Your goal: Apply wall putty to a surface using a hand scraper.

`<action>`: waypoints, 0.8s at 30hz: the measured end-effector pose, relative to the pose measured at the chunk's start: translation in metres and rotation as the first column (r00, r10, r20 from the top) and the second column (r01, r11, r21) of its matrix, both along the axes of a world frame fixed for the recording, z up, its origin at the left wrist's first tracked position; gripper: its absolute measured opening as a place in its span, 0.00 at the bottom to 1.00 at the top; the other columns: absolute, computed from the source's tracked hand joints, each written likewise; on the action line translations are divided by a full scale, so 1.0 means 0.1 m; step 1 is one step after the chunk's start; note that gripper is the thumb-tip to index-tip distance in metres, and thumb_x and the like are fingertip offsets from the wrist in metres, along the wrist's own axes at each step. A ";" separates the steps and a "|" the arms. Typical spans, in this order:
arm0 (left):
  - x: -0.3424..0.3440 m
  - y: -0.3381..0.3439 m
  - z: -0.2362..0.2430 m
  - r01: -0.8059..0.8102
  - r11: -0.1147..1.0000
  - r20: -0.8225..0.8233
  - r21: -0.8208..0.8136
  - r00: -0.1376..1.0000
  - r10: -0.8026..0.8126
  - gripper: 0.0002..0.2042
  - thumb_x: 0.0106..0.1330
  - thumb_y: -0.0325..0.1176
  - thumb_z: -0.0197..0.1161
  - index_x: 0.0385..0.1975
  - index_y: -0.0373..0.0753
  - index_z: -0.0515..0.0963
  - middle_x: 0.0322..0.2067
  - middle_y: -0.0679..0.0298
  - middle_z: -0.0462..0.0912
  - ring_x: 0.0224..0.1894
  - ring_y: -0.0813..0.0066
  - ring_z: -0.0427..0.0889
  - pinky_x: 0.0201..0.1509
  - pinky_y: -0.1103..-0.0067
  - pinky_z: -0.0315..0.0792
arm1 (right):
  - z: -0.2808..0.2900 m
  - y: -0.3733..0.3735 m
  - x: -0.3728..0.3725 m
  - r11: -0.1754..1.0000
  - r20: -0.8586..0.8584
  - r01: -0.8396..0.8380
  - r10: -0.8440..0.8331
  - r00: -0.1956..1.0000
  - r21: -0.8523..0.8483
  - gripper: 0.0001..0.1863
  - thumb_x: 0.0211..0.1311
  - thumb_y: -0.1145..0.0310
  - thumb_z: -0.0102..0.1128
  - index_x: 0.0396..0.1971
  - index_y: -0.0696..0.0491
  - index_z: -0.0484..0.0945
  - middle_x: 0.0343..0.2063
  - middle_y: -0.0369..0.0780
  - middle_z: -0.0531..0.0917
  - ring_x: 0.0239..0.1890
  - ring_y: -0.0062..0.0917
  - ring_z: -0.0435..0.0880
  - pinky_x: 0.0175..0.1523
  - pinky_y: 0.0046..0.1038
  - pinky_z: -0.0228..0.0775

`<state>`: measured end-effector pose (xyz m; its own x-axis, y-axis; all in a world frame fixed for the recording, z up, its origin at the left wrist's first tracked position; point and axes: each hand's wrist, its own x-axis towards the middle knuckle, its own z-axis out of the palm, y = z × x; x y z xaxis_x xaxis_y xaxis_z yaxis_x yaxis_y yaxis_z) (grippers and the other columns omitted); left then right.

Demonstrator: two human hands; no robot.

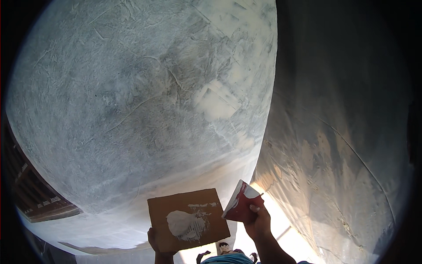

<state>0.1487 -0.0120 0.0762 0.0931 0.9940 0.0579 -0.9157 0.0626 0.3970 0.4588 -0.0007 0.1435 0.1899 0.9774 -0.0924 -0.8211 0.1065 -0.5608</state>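
My left hand (154,241) grips the lower left edge of a flat brown board (159,210), closed on it. A mound of white putty (179,222) lies on the board, with ridged smears to its right. In my right hand (258,222), fingers closed, is a red putty spreader (241,210). White putty coats the spreader's upper edge and corner. The spreader is tilted just right of the board; I cannot tell whether they touch. Ahead stands a grey wall (110,88) streaked with white, with a thicker pale patch (217,100) right of its middle.
A darker wall (334,110) with a long crack-like line stands on the right, past the grey wall's edge. Bright light falls on the floor (288,235) between them. A dark slatted wooden frame (37,193) is at the left. My foot (224,246) shows below the board.
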 end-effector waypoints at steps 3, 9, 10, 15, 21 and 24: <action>-0.07 -0.14 -0.12 0.034 0.999 0.000 -0.008 0.999 -0.034 0.38 0.67 0.61 0.49 0.72 0.41 0.59 0.70 0.53 0.64 0.70 0.48 0.64 0.70 0.49 0.60 | -0.01 -0.19 -0.06 1.000 0.009 -0.029 0.030 1.000 -0.001 0.31 0.56 0.76 0.52 0.63 0.60 0.63 0.58 0.47 0.75 0.62 0.40 0.74 0.71 0.45 0.63; -0.01 -0.46 -0.08 0.126 0.992 -0.046 0.032 0.991 -0.124 0.39 0.67 0.61 0.50 0.73 0.42 0.57 0.71 0.53 0.61 0.71 0.47 0.62 0.71 0.48 0.60 | 0.03 -0.36 -0.12 1.000 0.041 0.008 -0.009 0.999 0.017 0.28 0.55 0.83 0.51 0.59 0.62 0.67 0.54 0.48 0.78 0.58 0.40 0.79 0.68 0.45 0.69; 0.03 -0.49 -0.04 0.121 0.991 -0.045 0.055 0.992 -0.119 0.40 0.66 0.62 0.50 0.73 0.42 0.57 0.71 0.53 0.61 0.71 0.47 0.62 0.71 0.48 0.59 | 0.05 -0.37 -0.13 1.000 0.055 0.022 -0.023 0.998 0.008 0.27 0.55 0.84 0.52 0.58 0.62 0.68 0.53 0.47 0.79 0.57 0.39 0.79 0.67 0.44 0.70; 0.18 -0.44 0.22 0.170 0.969 -0.072 0.177 0.984 -0.160 0.43 0.65 0.65 0.47 0.74 0.40 0.52 0.73 0.49 0.54 0.75 0.42 0.53 0.70 0.41 0.55 | 0.40 -0.22 0.16 0.992 0.211 -0.028 0.002 0.978 0.122 0.21 0.58 0.84 0.53 0.53 0.62 0.73 0.47 0.45 0.83 0.52 0.35 0.83 0.62 0.39 0.74; 0.30 -0.07 0.60 0.370 0.877 0.034 0.305 0.916 -0.399 0.39 0.69 0.62 0.52 0.73 0.43 0.56 0.71 0.53 0.60 0.71 0.48 0.64 0.69 0.48 0.63 | 1.33 0.36 0.74 0.876 0.514 -0.287 0.053 0.856 0.388 0.16 0.62 0.84 0.53 0.50 0.61 0.77 0.45 0.43 0.85 0.47 0.28 0.85 0.58 0.32 0.76; 0.39 -0.03 0.70 0.432 0.836 -0.034 0.338 0.893 -0.448 0.39 0.69 0.61 0.52 0.74 0.43 0.56 0.71 0.52 0.61 0.70 0.48 0.64 0.68 0.48 0.66 | 1.40 0.60 0.86 0.865 0.665 -0.404 0.117 0.738 0.296 0.15 0.62 0.83 0.56 0.49 0.62 0.77 0.44 0.41 0.85 0.45 0.24 0.84 0.56 0.28 0.75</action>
<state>0.1873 -0.0146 0.1457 0.5054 0.7709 0.3877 -0.8400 0.3367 0.4255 0.5452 0.0589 0.2832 -0.2053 0.9131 0.3522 -0.3454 0.2691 -0.8990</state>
